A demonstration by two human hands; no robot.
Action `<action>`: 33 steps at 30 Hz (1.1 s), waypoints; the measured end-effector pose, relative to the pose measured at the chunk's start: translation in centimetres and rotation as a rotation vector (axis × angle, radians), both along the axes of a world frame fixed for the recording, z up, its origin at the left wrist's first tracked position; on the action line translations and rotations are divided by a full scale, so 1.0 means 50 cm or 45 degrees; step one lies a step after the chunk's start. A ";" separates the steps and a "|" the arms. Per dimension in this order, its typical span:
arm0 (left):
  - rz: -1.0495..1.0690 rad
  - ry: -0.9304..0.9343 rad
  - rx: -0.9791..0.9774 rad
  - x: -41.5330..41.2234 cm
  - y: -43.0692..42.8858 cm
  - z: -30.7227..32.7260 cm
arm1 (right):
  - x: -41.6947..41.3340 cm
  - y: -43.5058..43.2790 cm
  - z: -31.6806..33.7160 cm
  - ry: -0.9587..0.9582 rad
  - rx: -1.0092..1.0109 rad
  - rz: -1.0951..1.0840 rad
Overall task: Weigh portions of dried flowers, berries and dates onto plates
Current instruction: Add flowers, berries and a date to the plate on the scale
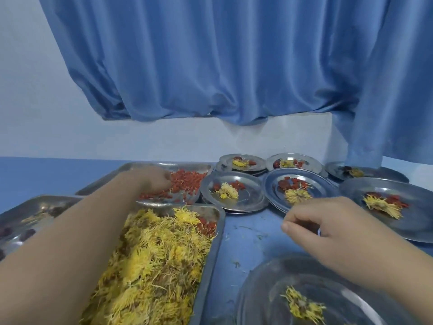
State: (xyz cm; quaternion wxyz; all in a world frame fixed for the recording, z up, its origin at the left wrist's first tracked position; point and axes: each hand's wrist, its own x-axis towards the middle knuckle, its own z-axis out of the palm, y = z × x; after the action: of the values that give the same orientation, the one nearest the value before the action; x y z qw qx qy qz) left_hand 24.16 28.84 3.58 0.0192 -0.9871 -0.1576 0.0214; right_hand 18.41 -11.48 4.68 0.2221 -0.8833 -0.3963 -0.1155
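Three trays: steel, packed edge to edge on the left of the blue table (246,242).
Berry tray (140,165): at the back, red berries (187,181) spread thin over its bottom.
Flower tray (216,233): nearest, heaped with dried yellow flowers (152,266); a few berries in its far right corner.
Date tray (46,198): far left, dark dates (29,233) plus some flower strands, blurred.
Portioned plates (248,200): six round steel ones at back right, rims overlapping; each holds a flower clump with red or dark bits.
Near plate (269,289): bottom right, one flower clump (302,306) on it.
Left hand (154,179): down in berry tray, fingertips among the berries; motion blur, can't tell if spread or pinching.
Right hand (328,228): above table between near plate and portioned plates; thumb and forefinger tips drawn together, other fingers curled, nothing visible between them.
In the way: left forearm (82,231) crosses flower tray and date tray, hiding parts of both; right forearm (398,261) covers near plate's right side.
Around: blue curtain (210,66) over pale wall (35,90); petal crumbs on table.
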 end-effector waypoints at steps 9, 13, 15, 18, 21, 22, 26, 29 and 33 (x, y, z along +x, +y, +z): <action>0.027 0.097 -0.211 0.158 -0.032 -0.071 | 0.039 -0.011 -0.023 -0.054 0.061 -0.041; 0.048 0.246 -0.385 0.194 -0.018 -0.112 | 0.047 -0.017 -0.028 -0.079 0.060 -0.042; 0.025 0.283 -0.368 0.202 -0.011 -0.120 | 0.048 -0.018 -0.026 -0.087 0.063 -0.047; 0.005 0.330 -0.358 0.196 -0.007 -0.110 | 0.050 -0.018 -0.025 -0.092 0.075 -0.042; 0.056 0.336 -0.398 0.184 -0.001 -0.085 | 0.046 -0.014 -0.027 -0.096 0.068 -0.032; 0.086 0.336 -0.421 0.176 0.001 -0.074 | 0.043 -0.012 -0.027 -0.097 0.063 -0.029; 0.152 0.389 -0.430 0.143 -0.009 -0.031 | 0.038 -0.008 -0.024 -0.076 0.053 -0.020; 0.145 0.356 -0.360 0.125 -0.029 -0.026 | 0.034 -0.009 -0.021 -0.087 0.060 -0.022; 0.171 0.483 -0.335 0.113 -0.062 -0.036 | 0.035 -0.010 -0.020 -0.098 0.048 -0.031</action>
State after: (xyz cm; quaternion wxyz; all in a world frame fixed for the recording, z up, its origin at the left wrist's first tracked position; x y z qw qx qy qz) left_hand 29.83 25.73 1.78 -0.0816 -0.9467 -0.2123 0.2280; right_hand 20.16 -11.99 3.69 0.2220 -0.8786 -0.3915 -0.1597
